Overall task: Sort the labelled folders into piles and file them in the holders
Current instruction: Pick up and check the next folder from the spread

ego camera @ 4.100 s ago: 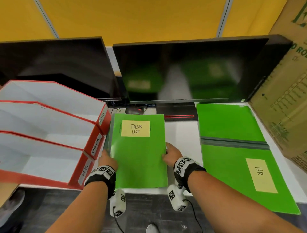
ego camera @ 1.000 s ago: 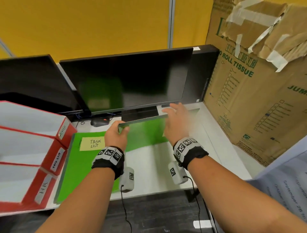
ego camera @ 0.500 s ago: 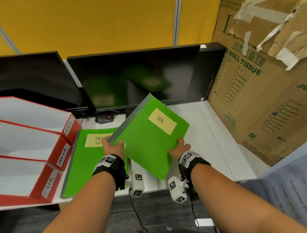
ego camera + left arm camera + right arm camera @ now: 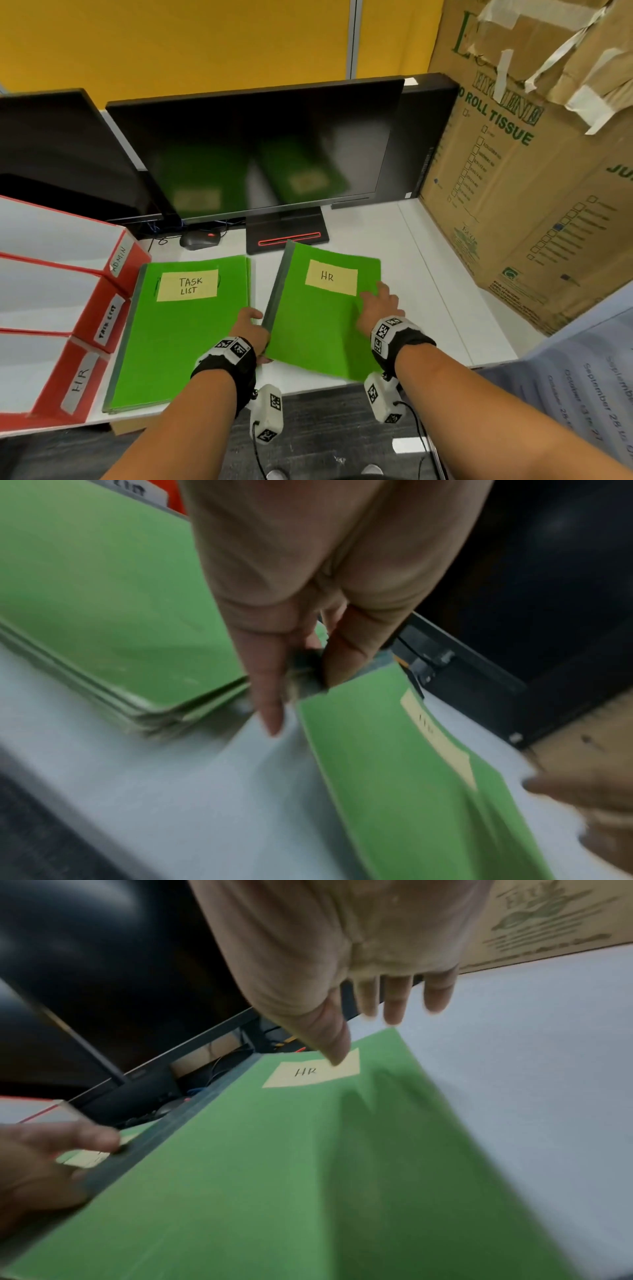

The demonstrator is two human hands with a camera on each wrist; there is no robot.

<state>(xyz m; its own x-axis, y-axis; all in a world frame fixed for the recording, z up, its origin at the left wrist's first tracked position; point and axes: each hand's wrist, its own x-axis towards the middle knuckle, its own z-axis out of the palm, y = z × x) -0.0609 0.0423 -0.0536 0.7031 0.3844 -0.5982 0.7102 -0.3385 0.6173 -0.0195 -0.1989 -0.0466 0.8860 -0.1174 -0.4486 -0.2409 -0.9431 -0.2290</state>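
your left fingers pinch the dark spine of the hr folder, thumb on one side and the other fingers on the other, so the left hand grips the folder at about the middle of its left edge. the right hand lies flat on the green cover with straight fingers, just below the yellow hr label; it presses and does not grip. the folder lies on the white desk, near the front edge, a little turned, with its far corner toward the monitor base. it looks like more than one folder together, but i cannot tell how many.

just to the left of it, apart by a narrow strip of desk, lies the task list pile, and this one is next to the red holders at the left edge of the desk.

i think the step now is to set the hr pile down straight. keep the right palm pressing so the covers do not slide, and use the left pinch to turn the spine until it is parallel to the task list pile. leave the strip of desk between the two piles, so they do not mix. the front corner is close to the desk edge; push the pile a little away from you before you let go.
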